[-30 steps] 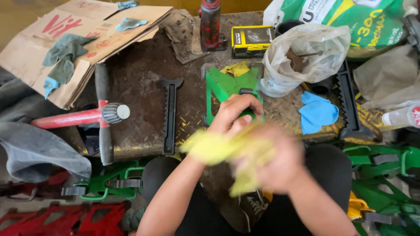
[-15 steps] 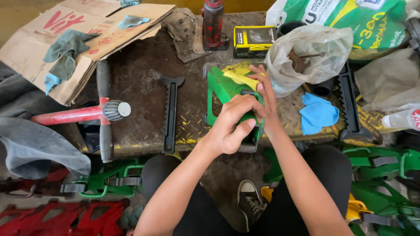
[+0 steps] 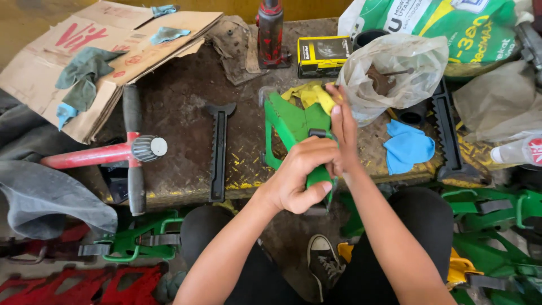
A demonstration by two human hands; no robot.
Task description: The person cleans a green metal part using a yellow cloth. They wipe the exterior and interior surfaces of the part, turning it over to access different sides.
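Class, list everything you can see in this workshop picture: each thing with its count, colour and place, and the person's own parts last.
Metal frame: one, green, bench middle, gripped.
Rag: one, yellow, on the frame's far end.
Toothed bars: two, black; one left of the frame, one at right.
Red-handled tool: one, red and black, bench left.
Cardboard: one flattened sheet, brown, far left, with grey-blue cloths on it.
Small box: one, yellow and black, far middle.
Plastic bag: one, clear, right of the frame.
Cloth: one, blue, bench right.
Sack: one, green and white, far right.
Left hand: grips the frame.
Right hand: holds the rag.
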